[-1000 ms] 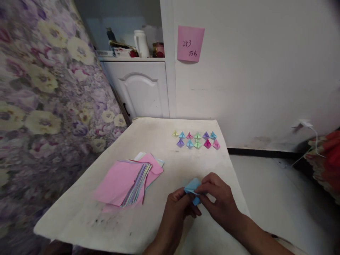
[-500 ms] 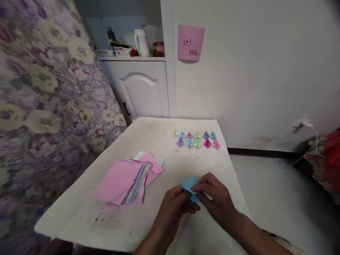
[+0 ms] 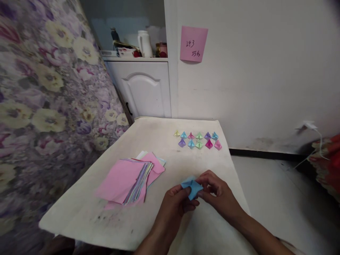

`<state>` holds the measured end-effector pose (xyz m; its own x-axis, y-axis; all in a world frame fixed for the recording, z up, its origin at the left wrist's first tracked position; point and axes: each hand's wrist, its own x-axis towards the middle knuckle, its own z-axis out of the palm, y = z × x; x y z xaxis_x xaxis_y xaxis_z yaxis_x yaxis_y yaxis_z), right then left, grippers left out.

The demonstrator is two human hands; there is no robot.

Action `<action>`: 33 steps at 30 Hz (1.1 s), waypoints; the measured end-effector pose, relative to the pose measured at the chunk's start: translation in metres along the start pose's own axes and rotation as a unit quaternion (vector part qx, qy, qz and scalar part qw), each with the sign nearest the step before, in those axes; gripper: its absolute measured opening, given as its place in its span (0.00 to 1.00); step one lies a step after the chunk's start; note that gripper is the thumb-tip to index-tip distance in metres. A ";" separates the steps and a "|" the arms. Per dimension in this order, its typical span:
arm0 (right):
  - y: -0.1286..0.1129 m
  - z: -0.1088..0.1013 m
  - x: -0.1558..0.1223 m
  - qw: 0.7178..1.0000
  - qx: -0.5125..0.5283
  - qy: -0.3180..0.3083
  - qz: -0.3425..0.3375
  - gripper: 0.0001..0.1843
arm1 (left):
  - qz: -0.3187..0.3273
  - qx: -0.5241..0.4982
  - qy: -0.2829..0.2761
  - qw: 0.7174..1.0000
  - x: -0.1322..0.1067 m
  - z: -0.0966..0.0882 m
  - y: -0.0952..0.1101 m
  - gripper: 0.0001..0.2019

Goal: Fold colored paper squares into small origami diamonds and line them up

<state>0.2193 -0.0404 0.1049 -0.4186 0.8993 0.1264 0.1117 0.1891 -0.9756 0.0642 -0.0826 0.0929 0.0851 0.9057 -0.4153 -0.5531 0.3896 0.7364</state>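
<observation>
A small folded piece of light blue origami paper (image 3: pixel 194 187) is held above the near right part of the table, its points spread out. My left hand (image 3: pixel 179 202) grips it from the left, thumb on top and fingers beneath. At its right corner, the thumb and fingers of my right hand (image 3: pixel 216 191) pinch the paper. Beyond my hands, several small folded paper pieces (image 3: pixel 199 144) in yellow, blue, pink, green and purple lie in two rows. A fanned stack of coloured paper sheets (image 3: pixel 120 180), pink on top, lies to the left.
The table (image 3: pixel 156 138) has a cream cover with dark smudges near its front left. A flowered curtain (image 3: pixel 53 117) hangs on the left. Behind are a white cabinet (image 3: pixel 146 88) and a wall with a pink note (image 3: pixel 193 44). A white plug (image 3: pixel 309 125) with a cord is at right.
The blue paper has been turned and opened out into a pointed shape. My right fingers have shifted from its front face to its right corner. The view has moved slightly.
</observation>
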 end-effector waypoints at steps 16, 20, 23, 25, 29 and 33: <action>0.024 0.006 0.002 0.989 0.115 0.014 0.090 0.12 | 0.014 0.009 0.016 1.000 0.001 -0.002 0.002 0.12; 0.023 0.011 0.001 0.987 0.124 0.033 0.096 0.09 | 0.018 0.026 0.032 0.999 0.000 0.002 0.000 0.12; 0.023 0.014 0.001 0.987 0.114 0.055 0.098 0.08 | 0.030 0.051 0.043 0.997 -0.001 0.005 -0.002 0.12; 0.023 0.016 0.002 0.988 0.103 0.067 0.095 0.09 | 0.030 0.061 0.045 0.997 -0.001 0.006 -0.004 0.13; 0.020 0.017 0.001 0.988 0.094 0.076 0.092 0.09 | 0.024 0.069 0.048 0.996 0.000 0.007 -0.006 0.13; 0.021 0.019 -0.001 0.989 0.083 0.082 0.090 0.09 | 0.008 0.066 0.053 0.996 0.002 0.006 -0.007 0.13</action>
<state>0.2053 -0.0449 0.0812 -0.2514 0.9671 -0.0383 0.0167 -0.0352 -0.9992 0.0729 -0.0822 0.0903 -0.0145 0.8924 -0.4511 -0.4385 0.3997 0.8049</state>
